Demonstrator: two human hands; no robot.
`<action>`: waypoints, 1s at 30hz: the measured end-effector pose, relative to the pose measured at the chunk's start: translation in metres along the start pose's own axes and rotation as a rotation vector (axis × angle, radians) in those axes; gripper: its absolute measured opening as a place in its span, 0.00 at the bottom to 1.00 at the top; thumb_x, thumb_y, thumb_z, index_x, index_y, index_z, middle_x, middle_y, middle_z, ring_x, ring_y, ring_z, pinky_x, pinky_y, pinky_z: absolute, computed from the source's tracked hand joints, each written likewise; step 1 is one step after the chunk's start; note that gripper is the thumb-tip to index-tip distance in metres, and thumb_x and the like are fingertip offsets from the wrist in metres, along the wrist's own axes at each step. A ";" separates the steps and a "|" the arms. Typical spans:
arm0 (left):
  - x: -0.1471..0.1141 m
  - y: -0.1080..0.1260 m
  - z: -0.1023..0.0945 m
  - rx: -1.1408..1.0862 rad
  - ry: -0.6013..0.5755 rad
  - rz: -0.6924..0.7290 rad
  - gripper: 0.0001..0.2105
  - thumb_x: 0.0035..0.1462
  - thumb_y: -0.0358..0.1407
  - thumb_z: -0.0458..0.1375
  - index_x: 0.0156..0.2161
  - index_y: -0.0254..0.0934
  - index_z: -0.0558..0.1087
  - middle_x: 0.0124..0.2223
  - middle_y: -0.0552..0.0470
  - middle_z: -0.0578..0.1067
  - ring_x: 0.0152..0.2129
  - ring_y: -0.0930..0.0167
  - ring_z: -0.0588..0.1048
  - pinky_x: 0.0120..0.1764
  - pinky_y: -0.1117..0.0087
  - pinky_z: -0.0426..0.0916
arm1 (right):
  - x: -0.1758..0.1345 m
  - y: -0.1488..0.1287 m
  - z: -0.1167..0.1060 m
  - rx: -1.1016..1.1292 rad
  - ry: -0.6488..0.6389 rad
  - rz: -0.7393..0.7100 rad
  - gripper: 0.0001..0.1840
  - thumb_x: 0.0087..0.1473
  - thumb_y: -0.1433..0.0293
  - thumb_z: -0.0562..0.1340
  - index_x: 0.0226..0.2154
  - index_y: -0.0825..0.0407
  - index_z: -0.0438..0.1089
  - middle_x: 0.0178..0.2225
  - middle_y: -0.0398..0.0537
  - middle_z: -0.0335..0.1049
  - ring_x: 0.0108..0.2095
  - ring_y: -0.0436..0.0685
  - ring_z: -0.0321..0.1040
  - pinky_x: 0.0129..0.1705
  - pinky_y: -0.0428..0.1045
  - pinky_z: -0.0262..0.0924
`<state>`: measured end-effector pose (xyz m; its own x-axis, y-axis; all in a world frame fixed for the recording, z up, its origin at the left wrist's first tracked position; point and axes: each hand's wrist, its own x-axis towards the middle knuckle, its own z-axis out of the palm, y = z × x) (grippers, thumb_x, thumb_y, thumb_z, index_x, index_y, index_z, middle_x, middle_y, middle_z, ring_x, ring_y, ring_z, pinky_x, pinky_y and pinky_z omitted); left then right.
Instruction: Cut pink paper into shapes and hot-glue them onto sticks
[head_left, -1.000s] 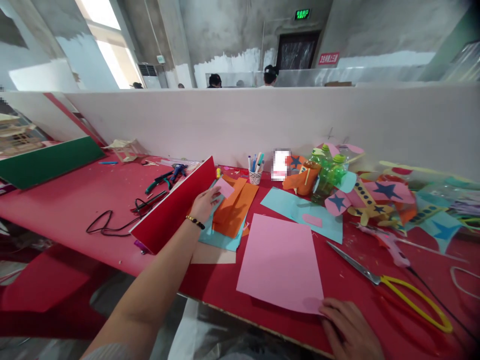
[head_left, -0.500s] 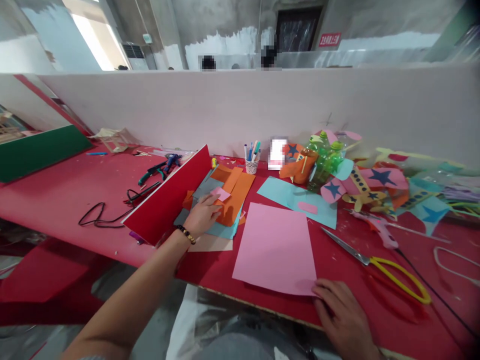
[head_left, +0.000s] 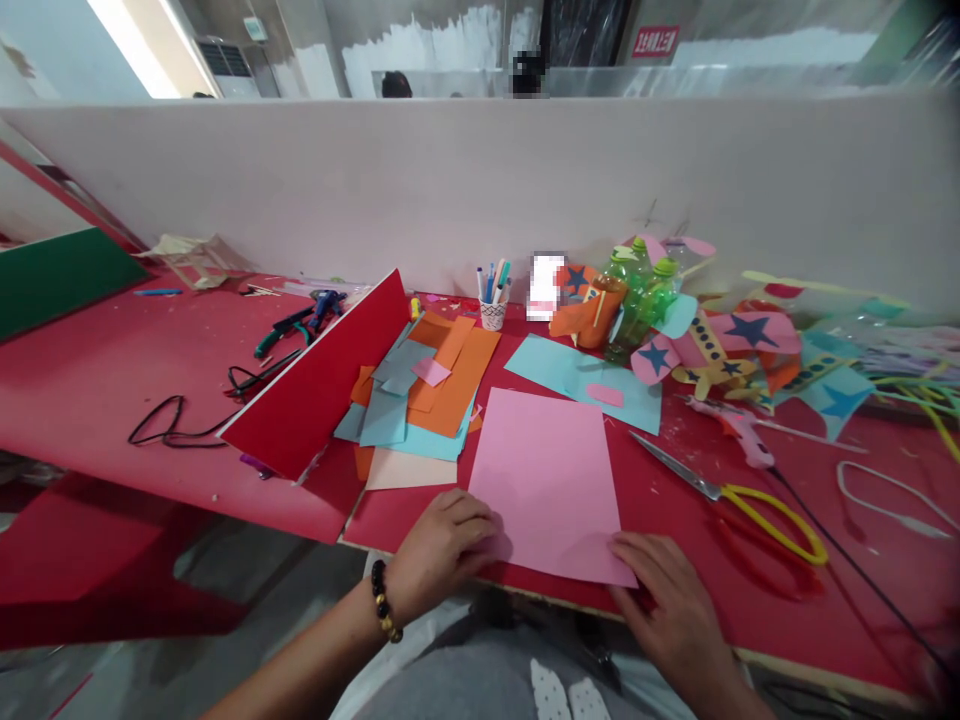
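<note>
A pink sheet of paper (head_left: 544, 480) lies flat at the front edge of the red table. My left hand (head_left: 446, 545), with a beaded bracelet at the wrist, has its fingers closed on the sheet's lower left corner. At the lower right corner, my right hand (head_left: 667, 590) pinches the sheet, fingers on top and thumb at the near edge. Left of the sheet is a pile of orange paper (head_left: 469, 365), blue paper pieces (head_left: 384, 415) and a small pink scrap (head_left: 431, 371). Scissors (head_left: 739, 500) with yellow and red handles rest to the right.
Behind the sheet lies light blue paper (head_left: 547, 365). A pen cup (head_left: 493, 314) stands near the white partition (head_left: 337, 190). Decorated bottle planes (head_left: 750, 335) crowd the back right, with a pink glue gun (head_left: 739, 430) before them. A red board (head_left: 322, 385) leans at left.
My left hand has left the small pink scrap on the paper pile and come down to the pink sheet's lower left corner. My right hand stays at the right corner. The view has shifted slightly.
</note>
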<state>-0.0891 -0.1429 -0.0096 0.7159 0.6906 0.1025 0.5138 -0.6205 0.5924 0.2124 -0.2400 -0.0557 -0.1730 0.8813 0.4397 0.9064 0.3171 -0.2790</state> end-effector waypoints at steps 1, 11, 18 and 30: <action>0.000 0.000 0.000 -0.003 0.000 -0.001 0.12 0.54 0.42 0.58 0.43 0.42 0.72 0.46 0.50 0.73 0.43 0.67 0.67 0.48 0.64 0.60 | 0.001 -0.001 -0.001 0.007 -0.006 0.003 0.16 0.52 0.65 0.61 0.43 0.51 0.69 0.43 0.53 0.71 0.44 0.61 0.66 0.48 0.58 0.59; 0.004 -0.003 0.009 -0.043 0.078 -0.025 0.09 0.58 0.40 0.55 0.41 0.42 0.74 0.42 0.49 0.74 0.40 0.67 0.68 0.45 0.64 0.61 | 0.009 -0.005 -0.004 0.143 -0.029 0.083 0.07 0.54 0.66 0.60 0.36 0.49 0.72 0.40 0.52 0.70 0.41 0.59 0.66 0.43 0.56 0.61; 0.009 -0.005 0.014 -0.068 0.179 -0.127 0.08 0.59 0.38 0.53 0.37 0.40 0.74 0.37 0.50 0.74 0.36 0.69 0.69 0.42 0.66 0.62 | 0.016 -0.006 -0.002 0.202 -0.031 0.182 0.09 0.57 0.65 0.57 0.31 0.50 0.71 0.36 0.52 0.70 0.39 0.59 0.66 0.41 0.55 0.62; 0.023 -0.004 0.007 0.030 0.136 -0.298 0.10 0.58 0.41 0.53 0.35 0.40 0.74 0.36 0.50 0.73 0.34 0.69 0.70 0.37 0.69 0.62 | 0.036 -0.002 0.003 0.028 -0.057 0.242 0.15 0.59 0.61 0.53 0.26 0.50 0.65 0.25 0.46 0.67 0.29 0.55 0.64 0.33 0.49 0.58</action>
<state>-0.0714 -0.1273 -0.0147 0.4637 0.8853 0.0353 0.7063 -0.3934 0.5885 0.2027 -0.2075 -0.0419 0.0254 0.9508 0.3088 0.9131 0.1037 -0.3942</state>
